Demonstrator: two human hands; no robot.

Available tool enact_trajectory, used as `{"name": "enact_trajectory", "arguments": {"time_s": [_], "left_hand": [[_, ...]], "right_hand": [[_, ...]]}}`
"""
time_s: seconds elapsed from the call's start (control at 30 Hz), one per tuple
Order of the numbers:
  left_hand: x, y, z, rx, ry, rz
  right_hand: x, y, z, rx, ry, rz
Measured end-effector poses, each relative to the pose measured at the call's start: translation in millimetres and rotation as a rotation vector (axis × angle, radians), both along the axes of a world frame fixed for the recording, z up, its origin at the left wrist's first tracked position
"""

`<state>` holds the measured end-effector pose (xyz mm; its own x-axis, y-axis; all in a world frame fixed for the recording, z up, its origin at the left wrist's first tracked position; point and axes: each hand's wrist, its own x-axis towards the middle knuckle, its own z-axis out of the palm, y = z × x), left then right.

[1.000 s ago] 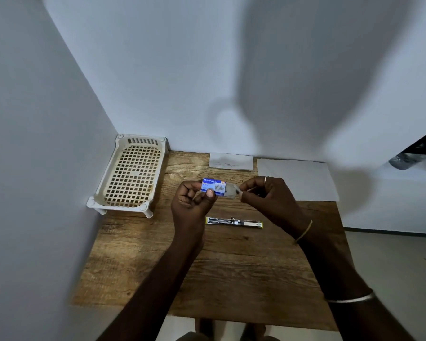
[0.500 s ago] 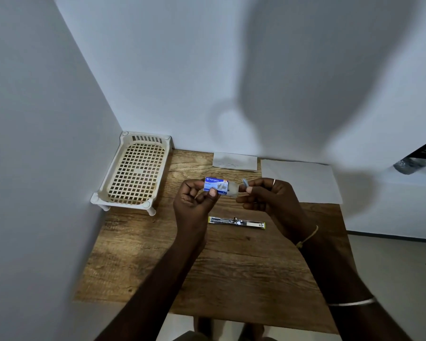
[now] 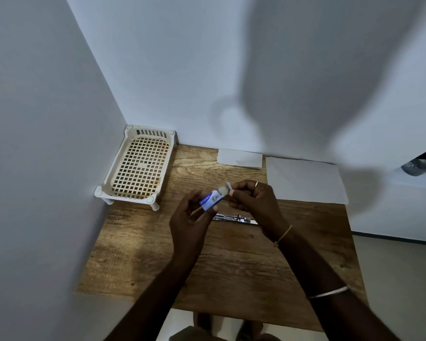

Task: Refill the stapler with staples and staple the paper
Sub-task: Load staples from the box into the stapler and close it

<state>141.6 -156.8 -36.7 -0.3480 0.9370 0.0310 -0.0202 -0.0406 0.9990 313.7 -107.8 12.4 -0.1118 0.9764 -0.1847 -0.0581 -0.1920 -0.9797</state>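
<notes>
My left hand [image 3: 191,221] holds a small blue staple box [image 3: 210,200] above the middle of the wooden table [image 3: 231,267], tilted up to the right. My right hand [image 3: 252,200] pinches the box's pale open end [image 3: 224,189], where a flap or inner tray sticks out. Just behind my hands, the stapler [image 3: 235,218] lies flat on the table, opened out long, its metal channel showing; my hands hide part of it. A white sheet of paper [image 3: 305,180] lies at the back right of the table.
A cream plastic lattice tray [image 3: 139,168] on short legs stands in the back left corner against the walls. A small white paper slip [image 3: 240,158] rests at the back wall. The table's right edge drops to the floor.
The box has tipped from level to slanting up to the right. My right hand has closed in on its open end, and both hands sit slightly lower toward the stapler.
</notes>
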Motion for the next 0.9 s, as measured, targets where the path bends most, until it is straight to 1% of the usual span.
{"name": "enact_trajectory", "arguments": {"time_s": [0.1, 0.13, 0.17, 0.23, 0.27, 0.4, 0.5, 0.57, 0.63, 0.8, 0.83, 0.9], "left_hand": [[-10, -19, -24, -0.044, 0.247, 0.04], [-13, -25, -31, -0.09, 0.294, 0.061], [-16, -31, -37, -0.146, 0.311, 0.082], [-20, -39, -48, -0.246, 0.353, 0.11], [-21, -42, -53, -0.285, 0.405, 0.123], [-28, -49, -66, -0.409, 0.599, 0.158], [-28, -51, -68, -0.442, 0.729, 0.162], [-28, -52, -68, -0.469, 0.814, 0.143], [-29, -53, -67, -0.501, 0.869, 0.116], [-28, -54, -70, -0.556, 0.921, 0.083], [-28, -54, -71, -0.561, 0.934, 0.081], [-27, -52, -72, -0.556, 0.947, 0.087]], "right_hand": [[-19, 0, -25, -0.045, -0.079, 0.043], [-27, -1, -33, -0.053, -0.115, 0.072], [-34, -2, -41, -0.036, -0.19, 0.097], [-46, -4, -56, 0.047, -0.377, 0.142], [-53, -6, -62, 0.09, -0.436, 0.159], [-69, -12, -80, 0.148, -0.572, 0.237], [-72, -15, -89, 0.136, -0.672, 0.314], [-73, -18, -93, 0.143, -0.706, 0.355], [-73, -21, -94, 0.164, -0.734, 0.381], [-63, -26, -90, 0.213, -0.779, 0.375], [-59, -27, -87, 0.229, -0.804, 0.363], [-49, -28, -83, 0.326, -0.904, 0.293]]}}
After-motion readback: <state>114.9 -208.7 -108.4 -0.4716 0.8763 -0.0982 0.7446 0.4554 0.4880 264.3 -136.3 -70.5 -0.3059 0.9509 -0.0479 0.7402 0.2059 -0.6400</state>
